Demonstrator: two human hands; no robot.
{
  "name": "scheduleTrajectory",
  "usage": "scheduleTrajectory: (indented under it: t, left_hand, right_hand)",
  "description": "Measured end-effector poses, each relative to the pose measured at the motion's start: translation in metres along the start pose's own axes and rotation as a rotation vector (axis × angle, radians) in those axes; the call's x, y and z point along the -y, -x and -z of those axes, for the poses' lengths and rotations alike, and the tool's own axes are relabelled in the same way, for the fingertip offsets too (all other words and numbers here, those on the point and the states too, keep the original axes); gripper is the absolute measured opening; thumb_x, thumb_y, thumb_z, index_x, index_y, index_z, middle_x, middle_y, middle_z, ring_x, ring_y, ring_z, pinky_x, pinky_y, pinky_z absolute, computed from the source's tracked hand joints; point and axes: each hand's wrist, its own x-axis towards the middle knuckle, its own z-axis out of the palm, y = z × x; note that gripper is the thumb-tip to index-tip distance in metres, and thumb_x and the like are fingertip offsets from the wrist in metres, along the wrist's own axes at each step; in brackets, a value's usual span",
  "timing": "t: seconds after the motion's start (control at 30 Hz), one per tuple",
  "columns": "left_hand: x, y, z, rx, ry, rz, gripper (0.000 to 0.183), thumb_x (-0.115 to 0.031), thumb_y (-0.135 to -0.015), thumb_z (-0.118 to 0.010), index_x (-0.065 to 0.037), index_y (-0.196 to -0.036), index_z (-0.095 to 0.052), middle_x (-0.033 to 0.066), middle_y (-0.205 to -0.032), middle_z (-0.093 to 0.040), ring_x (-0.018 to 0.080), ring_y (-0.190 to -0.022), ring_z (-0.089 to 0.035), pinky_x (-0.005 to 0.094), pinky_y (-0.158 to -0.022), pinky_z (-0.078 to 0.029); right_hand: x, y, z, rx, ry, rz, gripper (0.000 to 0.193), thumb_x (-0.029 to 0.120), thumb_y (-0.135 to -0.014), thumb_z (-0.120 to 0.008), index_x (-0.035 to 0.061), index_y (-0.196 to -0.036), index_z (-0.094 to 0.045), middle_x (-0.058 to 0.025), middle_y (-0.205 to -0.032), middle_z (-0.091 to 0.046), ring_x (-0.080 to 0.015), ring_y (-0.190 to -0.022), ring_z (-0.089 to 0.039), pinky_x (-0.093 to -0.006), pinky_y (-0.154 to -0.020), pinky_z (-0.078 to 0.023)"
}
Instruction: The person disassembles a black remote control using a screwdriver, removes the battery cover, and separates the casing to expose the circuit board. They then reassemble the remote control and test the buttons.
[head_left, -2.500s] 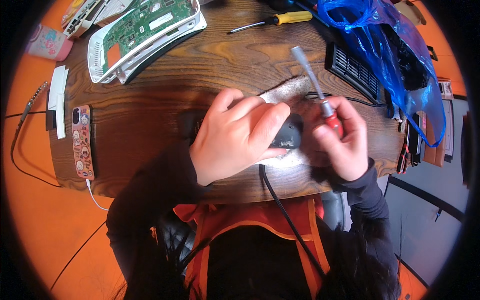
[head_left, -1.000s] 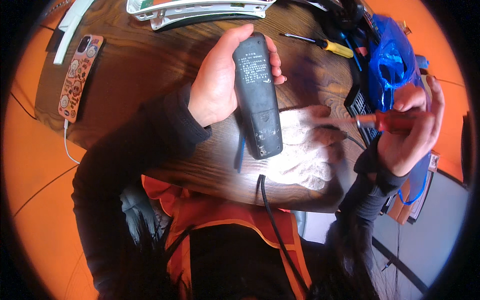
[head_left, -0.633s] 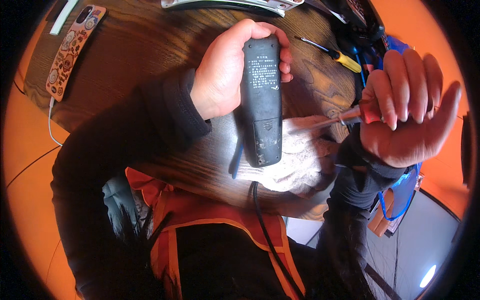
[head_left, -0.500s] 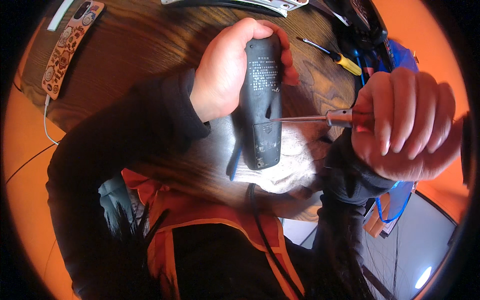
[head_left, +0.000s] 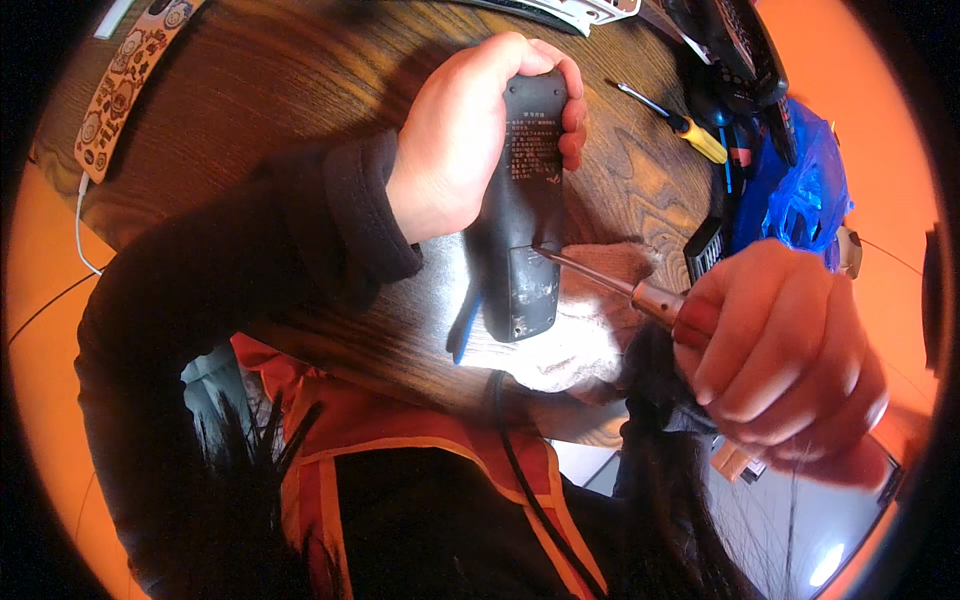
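My left hand [head_left: 455, 135] is wrapped around the upper part of a black remote control [head_left: 533, 215], its back face turned up. Small print covers the upper back, and a scuffed battery cover [head_left: 534, 290] sits at the near end. In my right hand [head_left: 790, 355], fingers closed, is a screwdriver [head_left: 655, 300] with a metal collar and a reddish handle, mostly hidden by the fist. Its thin shaft slants up to the left, and the tip touches the remote at the upper edge of the battery cover.
A yellow-handled screwdriver [head_left: 695, 137] lies on the wooden table [head_left: 310, 85] at the far right, near a blue plastic bag [head_left: 800, 195]. A phone in a patterned case [head_left: 135, 85], with a white cable, is at far left. A brightly lit cloth [head_left: 580, 350] lies beneath the remote.
My right hand has swung down toward me, tilting the screwdriver from nearly level to slanting. Its tip has shifted slightly down to the battery cover's edge. My left hand keeps its hold.
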Motion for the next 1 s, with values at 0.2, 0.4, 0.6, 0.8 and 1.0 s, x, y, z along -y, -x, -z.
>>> scheduleTrajectory:
  t: [0.2,0.4,0.6,0.8,1.0]
  left_hand:
    - [-0.002,-0.001,-0.001,0.028,0.021,0.02,0.025,-0.022,-0.085,-0.038,-0.001,-0.078,-0.051,0.0083,-0.066,-0.053,0.0176,-0.059,-0.052,0.0306,-0.061,-0.046]
    - [-0.001,0.0,-0.001,0.04,0.085,0.049,0.024,-0.021,-0.084,-0.039,-0.001,-0.078,-0.051,0.0086,-0.065,-0.053,0.0175,-0.059,-0.052,0.0301,-0.061,-0.045]
    - [0.0,-0.001,0.0,0.066,0.118,0.04,0.024,-0.021,-0.084,-0.04,-0.001,-0.078,-0.051,0.0095,-0.065,-0.053,0.0182,-0.059,-0.053,0.0302,-0.061,-0.045]
    - [-0.001,0.0,0.001,0.085,0.111,0.004,0.025,-0.021,-0.084,-0.04,0.0,-0.079,-0.052,0.01,-0.065,-0.053,0.0186,-0.059,-0.052,0.0306,-0.062,-0.045]
    - [-0.002,0.003,0.001,0.111,0.034,0.002,0.025,-0.026,-0.084,-0.042,-0.002,-0.085,-0.049,0.0077,-0.07,-0.047,0.0174,-0.063,-0.046,0.03,-0.061,-0.04]
  right_hand:
    - [0.0,0.005,-0.009,-0.145,0.017,0.07,0.04,0.025,-0.088,-0.055,0.0142,-0.051,-0.043,0.0033,-0.042,-0.044,-0.0056,-0.035,-0.041,-0.0182,-0.033,-0.042]
    - [0.004,0.01,0.001,-0.522,-0.071,0.011,0.04,0.02,-0.084,-0.057,0.0153,-0.049,-0.037,0.0048,-0.042,-0.037,-0.0042,-0.032,-0.033,-0.0146,-0.03,-0.035]
    - [0.004,0.02,0.008,-0.487,-0.149,-0.106,0.039,0.031,-0.089,-0.052,0.0143,-0.056,-0.041,0.002,-0.052,-0.045,-0.0095,-0.043,-0.039,-0.0198,-0.043,-0.037]
    - [0.015,0.019,0.0,-0.537,-0.143,0.053,0.043,0.013,-0.077,-0.06,0.0183,-0.043,-0.035,0.0069,-0.04,-0.04,-0.0036,-0.033,-0.034,-0.0155,-0.036,-0.033]
    - [0.005,0.02,-0.003,-0.531,-0.114,0.03,0.045,0.016,-0.08,-0.057,0.019,-0.042,-0.034,0.0076,-0.039,-0.038,-0.0032,-0.033,-0.034,-0.0163,-0.036,-0.033]
